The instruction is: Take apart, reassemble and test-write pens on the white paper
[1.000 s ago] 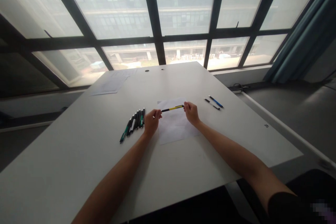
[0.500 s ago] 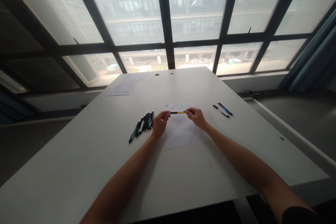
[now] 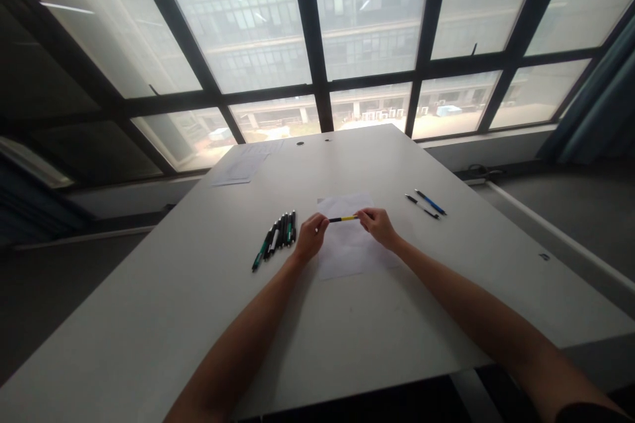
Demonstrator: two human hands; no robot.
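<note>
A black and yellow pen (image 3: 343, 219) is held level between my two hands, just above a white sheet of paper (image 3: 350, 248) on the white table (image 3: 198, 317). My left hand (image 3: 311, 238) pinches the pen's left end. My right hand (image 3: 378, 226) pinches its right end. A row of several dark pens (image 3: 276, 240) lies on the table just left of my left hand. Two more pens (image 3: 425, 203), one blue and one black, lie to the right of my right hand.
Another sheet of paper (image 3: 243, 166) lies at the table's far left corner by two round cable holes (image 3: 300, 143). Large dark-framed windows (image 3: 317, 46) stand behind the table. A curtain (image 3: 600, 112) hangs at the right. The table's right edge drops to dark floor.
My hands have come closer together along the pen, so less of it shows between them. The camera has tilted and shifted, moving everything slightly right in view.
</note>
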